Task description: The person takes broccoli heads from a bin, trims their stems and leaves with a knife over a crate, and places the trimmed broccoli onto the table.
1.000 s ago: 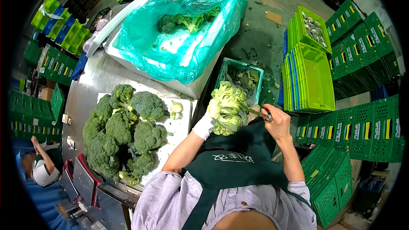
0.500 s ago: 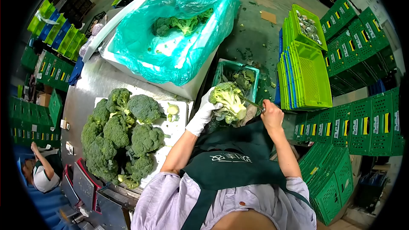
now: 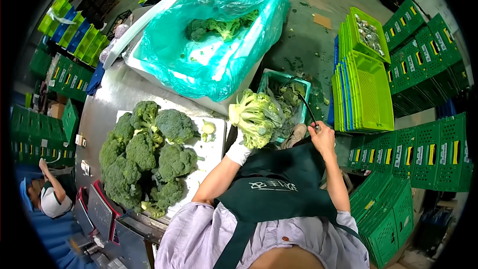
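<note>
My left hand (image 3: pixel 239 151), in a white glove, is closed around a head of broccoli (image 3: pixel 256 117) with its pale cut stalks turned up and to the left. Most of its fingers are hidden behind the broccoli. Bare, my right hand (image 3: pixel 323 138) grips the handle of a knife (image 3: pixel 309 111), whose dark thin blade points up and left, apart from the broccoli. Several dark green broccoli heads (image 3: pixel 140 152) lie heaped on a white board (image 3: pixel 213 152) to the left. A cut piece of stalk (image 3: pixel 208 128) sits near the board's right side.
A white box lined with teal plastic (image 3: pixel 167 40) stands beyond the board, with broccoli (image 3: pixel 224 29) inside. Below my hands is a teal crate (image 3: pixel 306 91) of leafy trimmings. Lime-green crates (image 3: pixel 368 94) are stacked at right. Another person (image 3: pixel 52 194) is at far left.
The knife has come away from the broccoli, my right hand shifting slightly right. My left hand has turned the broccoli, so its stalks now face up and left. The view has shifted slightly.
</note>
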Tool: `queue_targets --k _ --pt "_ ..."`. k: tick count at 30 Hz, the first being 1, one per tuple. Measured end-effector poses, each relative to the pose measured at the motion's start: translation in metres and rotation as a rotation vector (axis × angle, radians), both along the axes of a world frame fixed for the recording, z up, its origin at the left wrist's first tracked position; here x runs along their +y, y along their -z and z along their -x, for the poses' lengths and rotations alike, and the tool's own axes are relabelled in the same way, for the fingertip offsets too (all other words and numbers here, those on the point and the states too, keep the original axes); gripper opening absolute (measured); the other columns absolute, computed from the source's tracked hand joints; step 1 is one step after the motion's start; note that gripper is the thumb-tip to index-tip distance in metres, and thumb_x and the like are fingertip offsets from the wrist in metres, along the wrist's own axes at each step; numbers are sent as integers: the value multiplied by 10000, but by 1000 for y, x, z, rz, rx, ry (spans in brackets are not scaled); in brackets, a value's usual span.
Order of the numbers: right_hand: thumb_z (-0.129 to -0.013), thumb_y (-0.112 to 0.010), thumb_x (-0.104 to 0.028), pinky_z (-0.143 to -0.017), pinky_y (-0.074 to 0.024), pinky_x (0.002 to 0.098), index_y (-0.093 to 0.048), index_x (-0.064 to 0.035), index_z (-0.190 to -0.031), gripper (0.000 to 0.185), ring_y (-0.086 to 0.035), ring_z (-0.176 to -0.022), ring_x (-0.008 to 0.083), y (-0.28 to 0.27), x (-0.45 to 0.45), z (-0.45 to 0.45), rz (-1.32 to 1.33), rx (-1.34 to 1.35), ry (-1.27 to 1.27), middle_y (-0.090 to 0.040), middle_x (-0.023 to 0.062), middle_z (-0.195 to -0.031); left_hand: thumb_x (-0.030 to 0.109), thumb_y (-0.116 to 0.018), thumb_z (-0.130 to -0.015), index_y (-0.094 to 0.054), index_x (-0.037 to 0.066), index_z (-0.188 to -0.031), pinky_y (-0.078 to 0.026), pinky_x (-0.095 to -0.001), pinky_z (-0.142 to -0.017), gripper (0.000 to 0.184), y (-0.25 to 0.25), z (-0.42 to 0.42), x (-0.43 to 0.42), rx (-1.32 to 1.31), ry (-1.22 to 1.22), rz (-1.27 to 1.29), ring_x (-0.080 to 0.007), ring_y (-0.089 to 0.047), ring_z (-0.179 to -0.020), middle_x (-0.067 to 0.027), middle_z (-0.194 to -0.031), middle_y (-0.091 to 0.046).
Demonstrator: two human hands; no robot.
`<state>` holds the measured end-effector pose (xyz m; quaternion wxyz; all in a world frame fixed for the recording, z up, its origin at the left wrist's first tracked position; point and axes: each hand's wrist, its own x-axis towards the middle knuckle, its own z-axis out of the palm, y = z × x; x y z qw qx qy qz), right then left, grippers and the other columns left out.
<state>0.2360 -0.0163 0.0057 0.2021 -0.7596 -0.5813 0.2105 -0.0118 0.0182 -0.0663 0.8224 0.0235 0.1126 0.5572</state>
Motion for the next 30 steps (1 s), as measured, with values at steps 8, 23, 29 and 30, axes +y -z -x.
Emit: queue_targets --k 8,23,29,30 --pt "-799 -669 -292 -619 -478 440 -664 -83 -931 247 -623 -711 389 -9 -3 8 -53 73 -44 -633 198 -697 468 -435 -930 -371 166 -1398 -459 -464 -947 560 -19 -7 -11 245 137 -310 -318 -482 -1206 -110 -1400 -424" --pt "-789 -697 -228 -620 -494 378 -654 -26 -912 241 -660 -689 325 -48 18 19 -147 236 -99 -655 180 -715 411 -451 -939 -437 129 -1338 -421 -555 -984 488 -48 -16 -11 -134 273 355 -311 -487 -1213 -119 -1341 -486" --pt "-767 -712 -219 -595 -477 293 -666 -27 -909 242 -579 -553 132 -61 31 29 -131 293 -100 -642 77 -651 471 -480 -925 -451 102 -1330 -447 -492 -982 548 -50 -22 -10 31 325 352 -296 -528 -1181 -126 -1303 -523" --pt "-767 -712 -219 -595 -477 293 -666 -27 -909 242 -579 -553 132 -61 33 29 -131 292 -95 -642 77 -651 471 -480 -925 -451 102 -1330 -447 -492 -982 548 -52 -22 -10 31 329 352 -296 -528 -1181 -126 -1303 -523"
